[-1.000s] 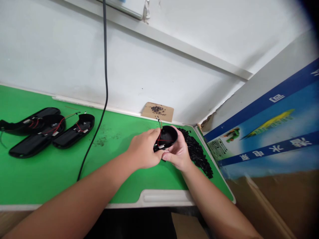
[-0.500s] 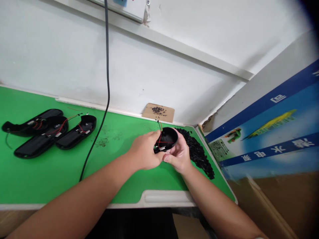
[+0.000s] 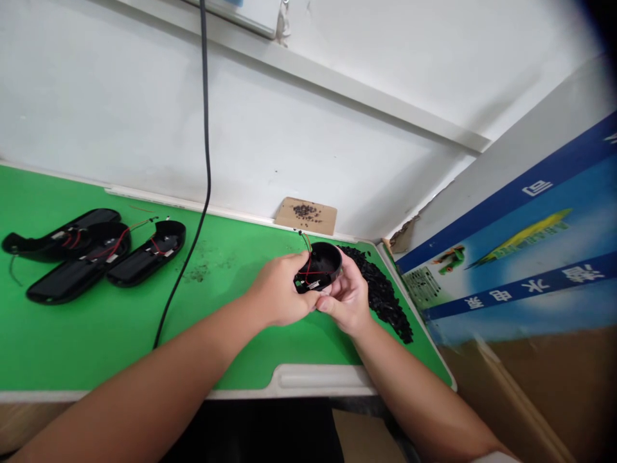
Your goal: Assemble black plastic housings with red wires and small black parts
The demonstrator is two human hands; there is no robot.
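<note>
A black plastic housing [image 3: 326, 260] with a rounded, hollow end is held up over the right part of the green table. Red wires and a small white connector show inside it, and thin wire ends stick up past its rim. My left hand [image 3: 284, 290] is closed round its left side, hiding part of it. On the right side my right hand [image 3: 348, 297] grips it, thumb in front and fingers behind. Just right of my hands lies a heap of small black plastic pieces [image 3: 385, 299].
Several similar black housings with red wires [image 3: 144, 254] lie at the left of the green table [image 3: 231, 231]. A black cable [image 3: 207, 128] hangs across the table. Cardboard with small dark bits [image 3: 322, 225] leans on the wall. A blue printed panel [image 3: 520, 257] stands right.
The housing has tilted slightly in my hands, and a small green part now shows near my left thumb. Both hands keep their hold; the view has shifted a little.
</note>
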